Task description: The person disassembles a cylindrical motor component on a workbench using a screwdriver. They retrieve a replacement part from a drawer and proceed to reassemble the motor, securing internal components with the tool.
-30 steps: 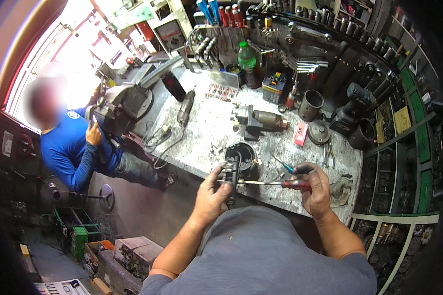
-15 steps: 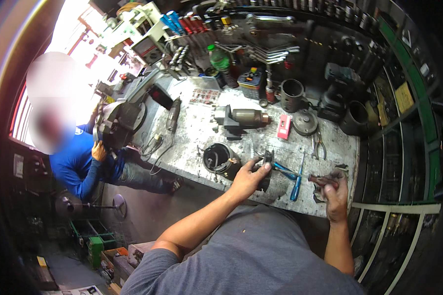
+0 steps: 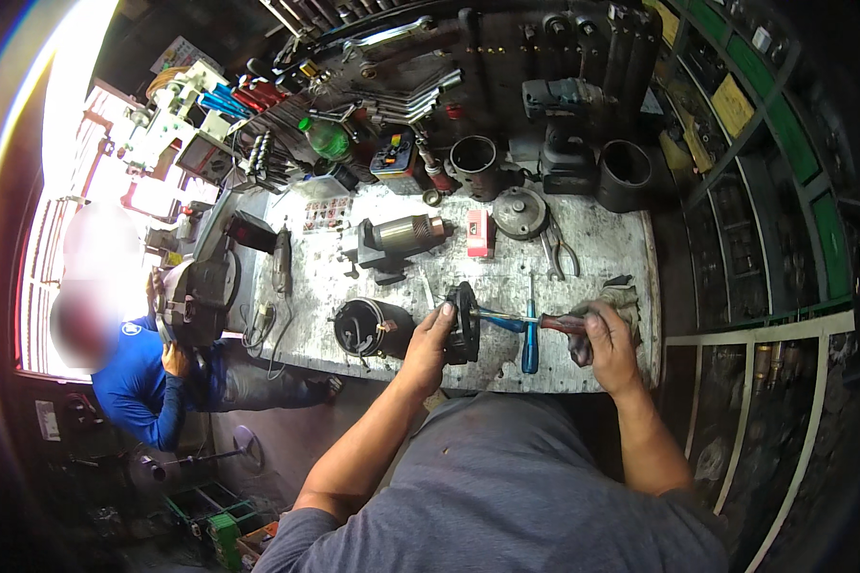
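Observation:
My left hand [image 3: 422, 351] is closed on the rim of a round black motor end cover [image 3: 463, 329], held on edge above the bench front. In my right hand [image 3: 613, 351] is a screwdriver [image 3: 562, 325] with a reddish-brown handle. Its shaft points left, with the tip at the cover's face; whether it sits in a screw I cannot tell. Below the shaft lies a blue-handled screwdriver [image 3: 530, 351] on the bench. Left of my left hand stands a black cylindrical motor housing [image 3: 392, 334] with wires inside. A crumpled rag [image 3: 623, 298] lies by my right hand.
On the worn bench [image 3: 325, 277] are an armature [image 3: 406, 234], a red box [image 3: 480, 234], a round metal cover [image 3: 520, 214] and pliers [image 3: 562, 250]. A cordless drill [image 3: 569, 143] stands behind. At left, a person in blue [image 3: 139, 382] handles a dark machine part. Shelves [image 3: 736, 334] flank the right.
My right hand has brought the screwdriver left, its tip to the end cover. My left hand has turned the cover up on edge. The view has shifted right.

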Motion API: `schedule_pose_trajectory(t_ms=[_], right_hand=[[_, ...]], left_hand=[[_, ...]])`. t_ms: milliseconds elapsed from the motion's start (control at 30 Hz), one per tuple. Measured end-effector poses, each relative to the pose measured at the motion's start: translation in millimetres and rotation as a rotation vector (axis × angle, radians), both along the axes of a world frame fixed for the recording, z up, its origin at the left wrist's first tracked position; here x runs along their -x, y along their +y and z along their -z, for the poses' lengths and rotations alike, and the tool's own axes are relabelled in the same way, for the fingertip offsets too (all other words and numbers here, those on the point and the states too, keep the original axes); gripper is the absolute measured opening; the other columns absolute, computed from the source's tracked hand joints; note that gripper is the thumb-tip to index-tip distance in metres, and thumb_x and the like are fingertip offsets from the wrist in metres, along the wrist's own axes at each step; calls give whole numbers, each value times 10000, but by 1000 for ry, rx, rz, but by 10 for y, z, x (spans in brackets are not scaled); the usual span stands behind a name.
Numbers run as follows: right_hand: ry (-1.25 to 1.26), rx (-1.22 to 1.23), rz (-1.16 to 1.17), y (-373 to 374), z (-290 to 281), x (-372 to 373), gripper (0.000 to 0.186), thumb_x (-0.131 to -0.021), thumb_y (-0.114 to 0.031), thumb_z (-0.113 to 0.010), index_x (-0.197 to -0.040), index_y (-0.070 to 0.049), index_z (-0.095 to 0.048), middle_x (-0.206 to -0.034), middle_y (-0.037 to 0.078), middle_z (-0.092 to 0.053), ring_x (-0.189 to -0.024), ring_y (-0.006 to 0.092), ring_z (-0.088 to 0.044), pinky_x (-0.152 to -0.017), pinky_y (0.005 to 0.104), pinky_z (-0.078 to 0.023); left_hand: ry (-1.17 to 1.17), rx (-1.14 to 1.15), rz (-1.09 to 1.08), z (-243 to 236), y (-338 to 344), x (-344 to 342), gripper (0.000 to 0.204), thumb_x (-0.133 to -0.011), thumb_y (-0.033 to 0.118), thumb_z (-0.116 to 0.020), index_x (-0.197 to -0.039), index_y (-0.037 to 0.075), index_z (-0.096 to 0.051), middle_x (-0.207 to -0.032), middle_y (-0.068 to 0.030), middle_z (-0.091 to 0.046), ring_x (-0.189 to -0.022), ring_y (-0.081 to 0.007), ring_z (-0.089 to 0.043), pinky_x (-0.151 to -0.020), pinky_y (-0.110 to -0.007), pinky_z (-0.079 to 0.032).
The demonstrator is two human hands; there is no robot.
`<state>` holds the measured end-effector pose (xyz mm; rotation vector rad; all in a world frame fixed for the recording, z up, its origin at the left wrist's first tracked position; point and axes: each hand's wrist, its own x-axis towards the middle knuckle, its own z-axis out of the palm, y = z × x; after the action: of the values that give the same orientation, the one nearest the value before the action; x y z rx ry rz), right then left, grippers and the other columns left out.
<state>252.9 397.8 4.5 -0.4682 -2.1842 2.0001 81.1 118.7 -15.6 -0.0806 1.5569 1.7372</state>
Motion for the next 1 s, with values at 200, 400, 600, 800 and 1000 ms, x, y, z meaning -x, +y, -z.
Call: schedule_pose_trajectory(t_ms=[200, 400, 600, 800, 1000], right_hand=[[-19, 142, 114, -36, 84, 64, 516, -1015, -29, -530, -1522, -37, -432, -1007, 65, -671, -867, 114, -640, -780, 308, -555], [282, 266, 213, -106, 197, 233, 388, -1091, -177, -584, -1441, -31, -505, -1010, 81, -679, -721, 122, -637, -626, 294, -545], [181, 430, 123, 64, 542, 220, 219, -1081, -79, -645, -1295, -39, -618, -1026, 45, -696, -791, 106, -673, -735, 276, -600], [150, 134, 279, 128, 827, 258, 200, -1029, 21, -669, -1226, -7, -655, -1075, 65, -717, -939, 161, -717, -864, 343, -608], [168, -560, 197, 69, 611, 331, 245, -946, 32, -727, -1188, 19, -695, -1190, 192, -706, -1118, 388, -722, -946, 428, -585]], left_hand=[[11, 27, 1, 100, -28, 13, 646, -1132, 607, -545, -1506, 82, -594, -1224, -70, -704, -1063, -210, -693, -909, -464, -616], [95, 106, -27, 53, 19, 11, 665, -1129, 603, -553, -1502, 52, -589, -1202, -74, -720, -1056, -200, -702, -914, -441, -609], [213, 241, -62, 25, 150, 125, 860, -1046, 537, -750, -1588, -74, -481, -1274, -189, -732, -1065, -219, -742, -914, -356, -605], [670, 633, -21, 109, 249, 249, 951, -949, 538, -845, -1583, -75, -492, -1320, -278, -733, -1218, -348, -721, -1058, -430, -557], [790, 744, 74, -20, 255, 244, 905, -893, 502, -880, -1553, -22, -550, -1452, -320, -633, -1387, -469, -588, -1189, -520, -453]])
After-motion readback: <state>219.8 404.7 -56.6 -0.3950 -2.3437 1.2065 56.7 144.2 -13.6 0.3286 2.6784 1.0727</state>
